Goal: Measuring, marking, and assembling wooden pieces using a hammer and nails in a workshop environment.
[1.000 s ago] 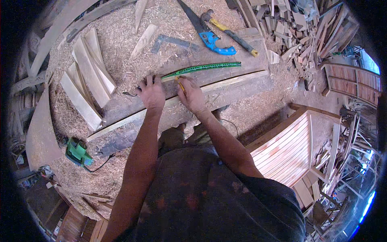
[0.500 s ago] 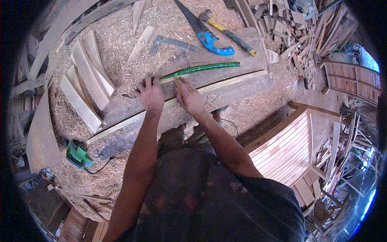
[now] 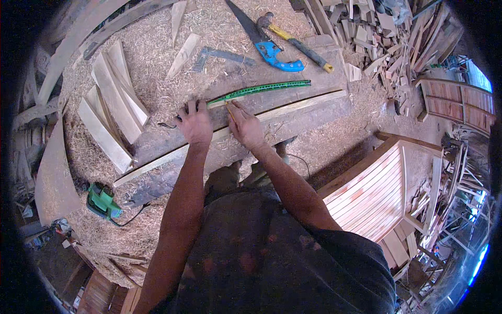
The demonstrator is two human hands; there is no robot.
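Observation:
My left hand (image 3: 194, 123) lies on the bench with its fingers apart, at the left end of a green curved strip (image 3: 261, 90) with dark markings along it. Whether its fingertips press on the strip is hard to see. A thin yellow pencil (image 3: 229, 109) is pinched in my right hand (image 3: 246, 127), its tip close to the strip's lower edge. Beneath both hands, a long pale wooden batten (image 3: 282, 111) runs along the bench's near side. A small dark curled piece (image 3: 166, 125) lies just left of my left hand.
Beyond the strip lie a blue-handled handsaw (image 3: 272, 55), a hammer (image 3: 295, 41) and a metal square (image 3: 222, 56). Several curved boards (image 3: 117, 89) rest at left, above a green power tool (image 3: 103, 201). A slatted wooden panel (image 3: 366, 191) stands right, below heaped offcuts (image 3: 374, 44).

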